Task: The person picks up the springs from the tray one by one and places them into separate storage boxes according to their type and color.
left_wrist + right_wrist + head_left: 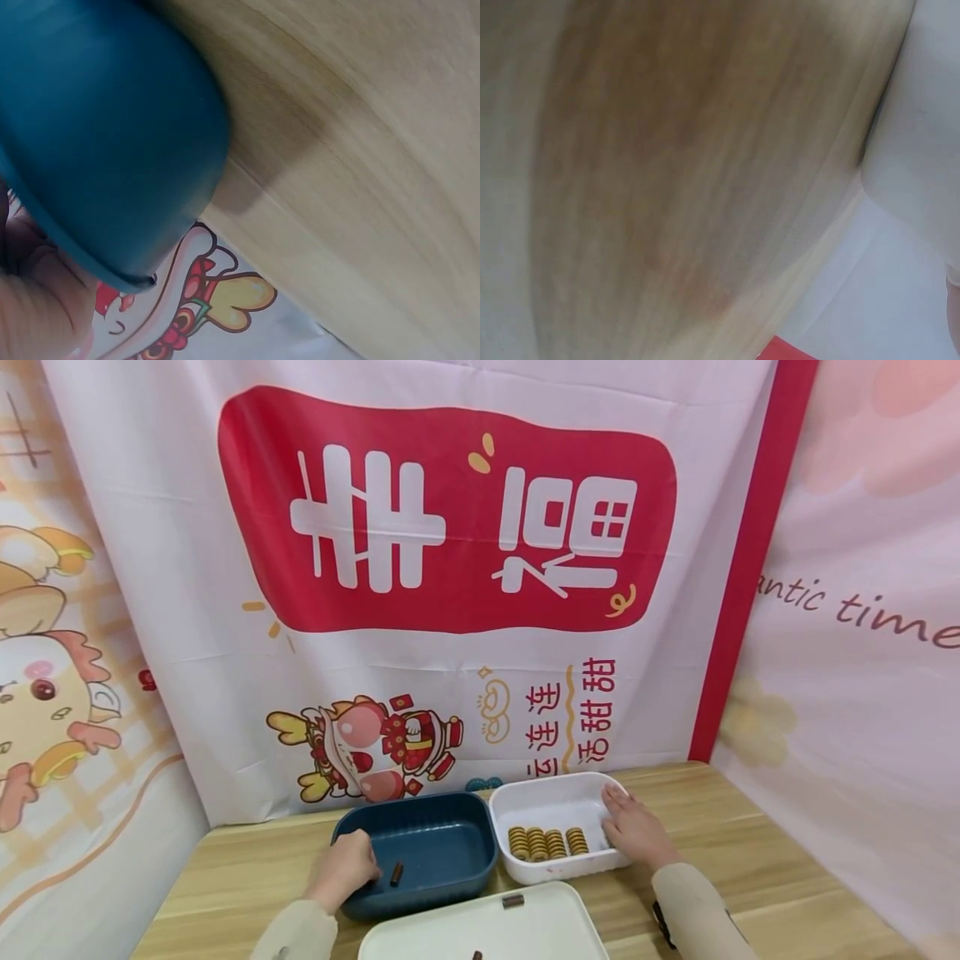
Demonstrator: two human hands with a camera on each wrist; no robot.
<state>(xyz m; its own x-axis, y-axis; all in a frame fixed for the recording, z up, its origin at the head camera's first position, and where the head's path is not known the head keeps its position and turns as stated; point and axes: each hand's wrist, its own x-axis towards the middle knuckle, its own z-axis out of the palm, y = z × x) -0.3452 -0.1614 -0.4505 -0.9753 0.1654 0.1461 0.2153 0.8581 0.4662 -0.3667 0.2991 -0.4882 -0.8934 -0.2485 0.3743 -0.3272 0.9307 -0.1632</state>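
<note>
In the head view my left hand reaches over the left end of a dark blue bin, fingers bent down inside it. Its fingertips are hidden, so whether they hold anything does not show. Beside it, a small dark brown stick-like piece lies on the bin's floor. The left wrist view shows the bin's outer wall with the left hand at its rim. At the right end of a white bin, my right hand rests over the rim with fingers extended inward. Rows of round sandwich cookies stand in that bin.
A cream tray lies in front of both bins, with a dark brown ridged piece on it and another brown piece at the frame's bottom edge. The wooden table meets a printed cloth backdrop behind the bins.
</note>
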